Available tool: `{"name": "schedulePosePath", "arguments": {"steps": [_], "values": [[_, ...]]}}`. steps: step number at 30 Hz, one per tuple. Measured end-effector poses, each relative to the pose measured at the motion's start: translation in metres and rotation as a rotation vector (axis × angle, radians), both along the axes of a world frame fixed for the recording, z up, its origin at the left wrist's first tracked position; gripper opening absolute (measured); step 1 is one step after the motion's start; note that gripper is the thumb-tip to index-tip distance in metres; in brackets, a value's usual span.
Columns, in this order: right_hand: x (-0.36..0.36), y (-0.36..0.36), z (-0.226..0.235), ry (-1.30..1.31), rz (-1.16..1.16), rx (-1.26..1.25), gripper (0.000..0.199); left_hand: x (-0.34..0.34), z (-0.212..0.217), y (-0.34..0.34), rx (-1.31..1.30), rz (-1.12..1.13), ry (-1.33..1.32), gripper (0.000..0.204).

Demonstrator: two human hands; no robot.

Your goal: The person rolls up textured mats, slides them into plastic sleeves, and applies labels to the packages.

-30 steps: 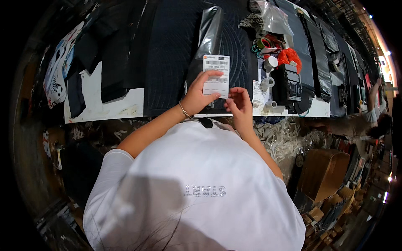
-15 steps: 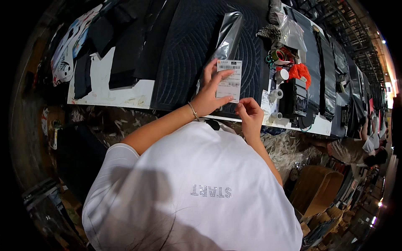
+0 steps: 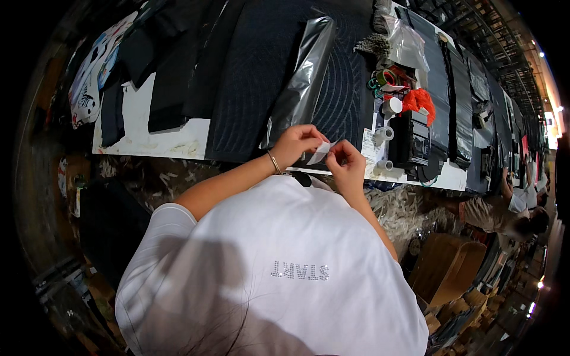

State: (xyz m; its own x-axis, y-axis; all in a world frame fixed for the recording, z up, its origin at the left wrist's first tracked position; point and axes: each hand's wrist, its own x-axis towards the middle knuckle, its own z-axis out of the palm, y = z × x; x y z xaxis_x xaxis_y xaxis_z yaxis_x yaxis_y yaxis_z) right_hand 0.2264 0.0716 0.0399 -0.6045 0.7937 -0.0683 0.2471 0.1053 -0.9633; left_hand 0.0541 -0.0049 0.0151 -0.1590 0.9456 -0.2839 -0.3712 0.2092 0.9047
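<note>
A small white printed label [image 3: 319, 153] is tilted between my hands at the table's near edge. My left hand [image 3: 295, 145] is closed on its left side, thumb against bent fingers. Its right end is pinched in the fingertips of my right hand [image 3: 347, 165]. Just beyond my hands, a long shiny grey plastic mailing bag [image 3: 304, 77] lies folded narrow on a dark mat [image 3: 237, 95] with curved ridges. The lower end of the bag comes close to my left hand. Most of the label's face is turned from sight.
Right of the mat are tape rolls [image 3: 386, 134], a crumpled orange-red bag [image 3: 419, 107] and a transparent plastic bag [image 3: 406, 44]. Black folded goods [image 3: 169, 89] lie to the left on the white table [image 3: 172, 141]. A cardboard box [image 3: 449, 268] stands on the littered floor; another person [image 3: 490, 212] is at far right.
The label has come down off the bag toward me and tipped from facing up to a slant. My right hand, earlier beside it, now pinches its end. The view shifted slightly.
</note>
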Motion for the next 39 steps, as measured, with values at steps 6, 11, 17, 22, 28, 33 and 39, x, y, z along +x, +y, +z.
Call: {"name": "schedulePosePath", "arguments": {"steps": [6,11,17,22,28,33,39], "values": [[0.066,0.043,-0.057,-0.510,0.145,0.246,0.025,-0.062,-0.056,0.009,-0.018,0.218,-0.513,0.012],[0.178,0.043,-0.139,-1.233,0.378,0.344,0.027,-0.095,-0.049,0.026,0.148,0.624,0.331,0.018],[0.184,0.030,-0.142,-1.158,0.215,0.126,0.025,-0.043,-0.106,0.020,0.211,-0.009,1.387,0.046],[0.164,0.024,-0.123,-0.889,0.197,0.126,0.019,-0.017,-0.119,0.011,0.087,-0.201,1.646,0.071],[0.178,0.015,-0.126,-0.912,0.273,0.094,0.020,-0.064,-0.114,0.064,-0.140,-0.016,1.481,0.095],[0.183,0.012,-0.121,-0.873,0.252,0.032,0.021,-0.079,-0.135,0.083,-0.131,0.146,0.991,0.101],[0.172,0.014,-0.126,-0.848,0.311,0.092,0.019,-0.137,-0.132,0.156,-0.450,0.294,0.739,0.117]]}}
